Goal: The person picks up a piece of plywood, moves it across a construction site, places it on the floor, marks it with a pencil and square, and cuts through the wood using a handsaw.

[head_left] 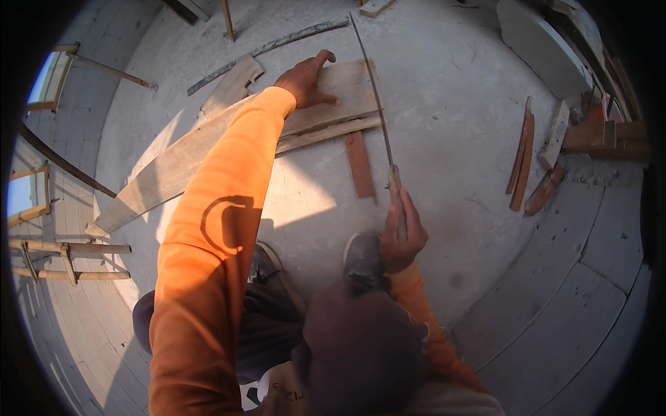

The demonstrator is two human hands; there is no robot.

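My left hand (305, 82) lies on a long wooden plank (173, 159), thumb and fingers spread, pressing near its right end. In my right hand (404, 232) is a handsaw (395, 179), gripped by its wooden handle. The narrow blade points away from me and runs beside the plank's right end, seen almost edge-on; whether its teeth touch the wood I cannot tell. A narrower timber piece (329, 133) sits along the plank's near side. Under that end, a reddish wood strip (359, 166) sticks out toward me.
My shoes (362, 256) stand on the concrete floor (458, 139) close to the strip. Behind the plank are a wood offcut (232, 87) and a long thin strip (298, 35). Reddish wood pieces (524, 156) lie at right, near stacked timber (603, 139). A bamboo ladder (76, 274) is at left.
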